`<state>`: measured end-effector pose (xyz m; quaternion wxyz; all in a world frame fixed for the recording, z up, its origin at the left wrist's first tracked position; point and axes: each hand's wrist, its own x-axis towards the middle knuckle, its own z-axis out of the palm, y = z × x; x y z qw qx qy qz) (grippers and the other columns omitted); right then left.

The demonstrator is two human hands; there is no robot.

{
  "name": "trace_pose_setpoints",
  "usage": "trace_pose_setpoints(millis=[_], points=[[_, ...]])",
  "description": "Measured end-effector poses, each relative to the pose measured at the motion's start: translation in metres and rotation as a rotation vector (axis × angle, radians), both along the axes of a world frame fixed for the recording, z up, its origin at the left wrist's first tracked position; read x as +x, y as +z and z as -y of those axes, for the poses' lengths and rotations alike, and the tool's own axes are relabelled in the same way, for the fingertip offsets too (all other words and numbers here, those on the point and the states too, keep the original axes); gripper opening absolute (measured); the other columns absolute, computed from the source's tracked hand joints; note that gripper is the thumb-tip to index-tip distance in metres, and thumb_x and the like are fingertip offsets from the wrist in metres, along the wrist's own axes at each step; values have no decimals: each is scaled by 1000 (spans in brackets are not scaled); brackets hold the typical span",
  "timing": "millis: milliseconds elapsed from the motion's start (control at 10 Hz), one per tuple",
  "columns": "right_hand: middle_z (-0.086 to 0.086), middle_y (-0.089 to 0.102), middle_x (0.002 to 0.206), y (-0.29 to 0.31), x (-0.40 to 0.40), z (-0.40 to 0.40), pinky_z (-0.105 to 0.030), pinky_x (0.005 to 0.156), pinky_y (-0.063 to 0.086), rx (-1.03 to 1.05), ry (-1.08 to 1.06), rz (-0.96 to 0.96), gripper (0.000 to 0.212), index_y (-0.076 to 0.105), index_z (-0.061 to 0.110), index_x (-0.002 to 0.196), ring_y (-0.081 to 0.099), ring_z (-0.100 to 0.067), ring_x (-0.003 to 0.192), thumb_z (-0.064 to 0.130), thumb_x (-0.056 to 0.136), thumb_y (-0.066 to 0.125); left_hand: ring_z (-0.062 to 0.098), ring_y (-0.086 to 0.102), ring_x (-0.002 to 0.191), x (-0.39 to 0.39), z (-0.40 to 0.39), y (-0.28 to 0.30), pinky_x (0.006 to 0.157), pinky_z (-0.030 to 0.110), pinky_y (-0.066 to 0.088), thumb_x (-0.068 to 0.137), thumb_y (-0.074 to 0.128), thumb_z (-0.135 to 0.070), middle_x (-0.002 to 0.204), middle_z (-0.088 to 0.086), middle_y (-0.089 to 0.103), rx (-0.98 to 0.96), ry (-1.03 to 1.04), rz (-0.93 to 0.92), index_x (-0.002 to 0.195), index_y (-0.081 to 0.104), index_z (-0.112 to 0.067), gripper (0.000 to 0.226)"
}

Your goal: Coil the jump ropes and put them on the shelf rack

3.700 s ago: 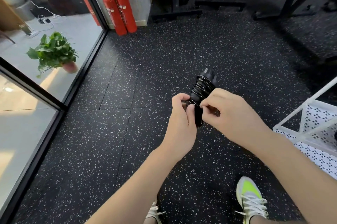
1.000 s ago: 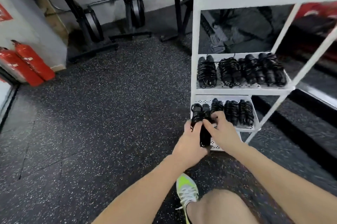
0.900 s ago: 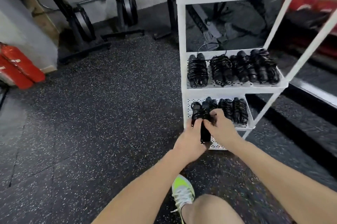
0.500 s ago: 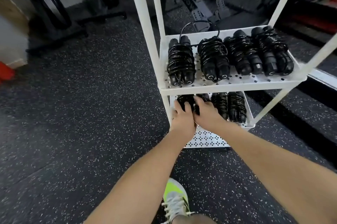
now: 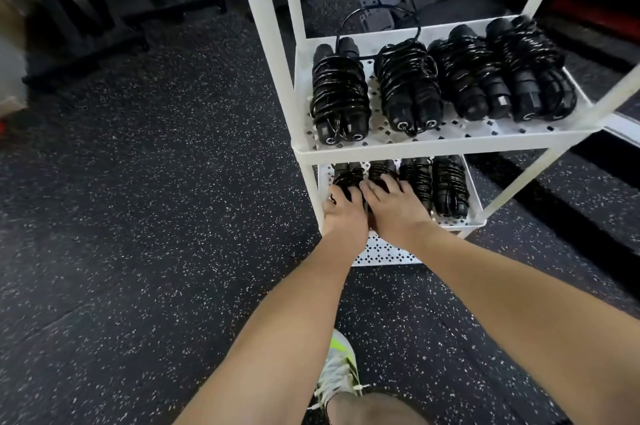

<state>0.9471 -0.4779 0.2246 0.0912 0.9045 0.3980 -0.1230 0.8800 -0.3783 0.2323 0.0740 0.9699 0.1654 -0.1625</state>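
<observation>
A coiled black jump rope (image 5: pixel 347 179) lies at the left end of the second-lowest tier of the white shelf rack (image 5: pixel 415 144). My left hand (image 5: pixel 343 213) grips its near end, fingers curled over the coil. My right hand (image 5: pixel 391 208) lies beside it with fingers spread over the same rope and the neighbouring coil (image 5: pixel 381 170). Two more coiled ropes (image 5: pixel 433 182) sit to the right on that tier. Several coiled ropes (image 5: pixel 405 85) fill the tier above.
Below is a perforated white bottom tier (image 5: pixel 384 253). The rack's left post (image 5: pixel 263 26) stands just left of my hands. Black speckled rubber floor (image 5: pixel 156 217) spreads to the left. Gym machine frames (image 5: pixel 86 9) stand behind. My shoe (image 5: pixel 341 369) is below.
I turned from the open floor to the rack, carried the coiled rope to it with both hands and lowered it onto the tier's left end.
</observation>
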Motion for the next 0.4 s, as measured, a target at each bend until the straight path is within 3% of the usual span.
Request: trace_pose_setpoints(millis=[200, 300, 400], points=[[-3, -3, 170, 2, -11, 14, -46, 121, 23, 95, -59, -99, 71, 11, 18, 161, -3, -30, 156, 37, 103, 46, 44, 43, 133, 4, -6, -16, 107, 43, 41, 94, 64, -26, 157, 30, 20, -79, 79, 113, 151, 26, -7, 71], [-5, 1, 170, 7, -17, 18, -48, 120, 26, 125, -89, -125, 70, 14, 19, 160, 5, -31, 155, 34, 101, 48, 47, 35, 140, -4, -7, -9, 112, 48, 41, 97, 64, -29, 163, 31, 9, -98, 37, 54, 155, 21, -11, 75], [-9, 16, 165, 15, -26, 24, -48, 115, 34, 126, -104, -103, 67, 26, 18, 155, 21, -33, 150, 31, 96, 56, 51, 28, 144, -19, -1, 4, 114, 50, 40, 98, 61, -22, 164, 29, 1, -151, 43, 74, 161, 8, -15, 82]])
